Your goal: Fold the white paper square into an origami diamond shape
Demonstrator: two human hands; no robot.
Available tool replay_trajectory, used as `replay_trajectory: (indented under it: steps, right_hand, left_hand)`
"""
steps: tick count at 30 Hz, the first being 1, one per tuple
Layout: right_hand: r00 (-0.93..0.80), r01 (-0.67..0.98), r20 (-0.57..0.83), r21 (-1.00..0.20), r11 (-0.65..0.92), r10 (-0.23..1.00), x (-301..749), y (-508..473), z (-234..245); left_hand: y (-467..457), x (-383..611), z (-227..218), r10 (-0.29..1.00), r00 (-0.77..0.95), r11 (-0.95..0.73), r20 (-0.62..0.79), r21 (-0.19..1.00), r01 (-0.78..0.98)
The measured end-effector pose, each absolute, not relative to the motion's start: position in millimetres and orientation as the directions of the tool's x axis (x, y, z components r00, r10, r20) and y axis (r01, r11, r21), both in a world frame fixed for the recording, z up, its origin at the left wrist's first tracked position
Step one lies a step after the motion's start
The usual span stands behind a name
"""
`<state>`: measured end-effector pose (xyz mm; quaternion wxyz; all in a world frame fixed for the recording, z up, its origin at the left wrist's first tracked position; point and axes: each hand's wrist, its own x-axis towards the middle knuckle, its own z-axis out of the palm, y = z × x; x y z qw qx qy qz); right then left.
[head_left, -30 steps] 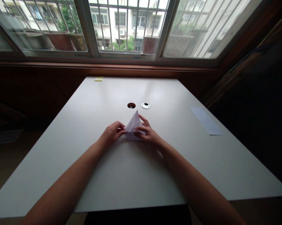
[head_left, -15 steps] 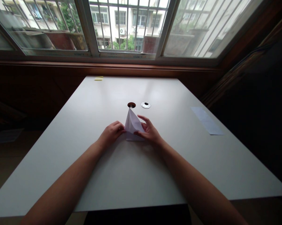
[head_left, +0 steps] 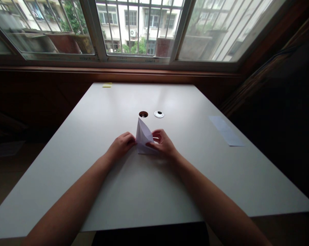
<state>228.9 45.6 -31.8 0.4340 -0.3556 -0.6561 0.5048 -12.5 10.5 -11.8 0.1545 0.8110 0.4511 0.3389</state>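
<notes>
A folded white paper (head_left: 143, 136) stands up in a pointed triangle near the middle of the white table (head_left: 92, 130). My left hand (head_left: 121, 145) rests on the table at the paper's left edge, fingers curled and pinching its lower corner. My right hand (head_left: 163, 144) grips the paper's right side, thumb in front and fingers curled behind the raised flap. The lower part of the paper lies flat between both hands.
A round cable hole (head_left: 143, 114) and its loose white cap (head_left: 158, 114) lie just beyond the paper. A flat white paper strip (head_left: 226, 131) lies at the right side. A small yellow pad (head_left: 106, 85) sits at the far left edge, under the barred window.
The raised paper flap has swung from leaning right to standing upright and tilting left. My right fingers have curled in behind it. My left hand has stayed in place.
</notes>
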Motion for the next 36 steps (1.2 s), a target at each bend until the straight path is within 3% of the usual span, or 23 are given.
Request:
replay_trajectory:
  steps: [7,11,17,19,26,32,36]
  right_hand:
    - [-0.309,0.103,0.333,-0.919,0.380,0.891,232.6,42.1,-24.3]
    - [-0.431,0.255,0.435,-0.781,0.570,0.790,237.8,40.5,-12.4]
    - [-0.540,0.224,0.494,-0.696,0.682,0.682,240.8,43.7,-10.6]
    - [-0.566,0.214,0.515,-0.663,0.717,0.645,240.7,42.9,-10.4]
    - [-0.615,0.318,0.534,-0.505,0.802,0.580,238.0,27.9,5.6]
    - [-0.651,0.421,0.502,-0.386,0.821,0.570,241.1,19.7,9.7]
    - [-0.658,0.427,0.470,-0.411,0.806,0.588,240.5,18.1,3.7]
  left_hand:
    - [10.4,-11.9,-13.1,0.845,0.346,-0.533,0.409,0.583,0.613]
    - [10.7,-13.3,-12.8,0.862,0.338,-0.506,0.376,0.629,0.590]
    - [7.4,-11.8,-17.0,0.905,0.264,-0.416,0.333,0.819,0.395]
    - [5.4,-11.1,-17.0,0.898,0.241,-0.433,0.368,0.833,0.344]
    - [-0.4,-15.7,8.3,0.791,0.395,-0.611,0.467,0.630,0.480]
    - [-14.8,-10.4,68.1,0.633,0.582,-0.765,0.510,0.296,0.572]
    - [-16.6,-5.7,102.7,0.613,0.720,-0.782,0.326,0.123,0.610]
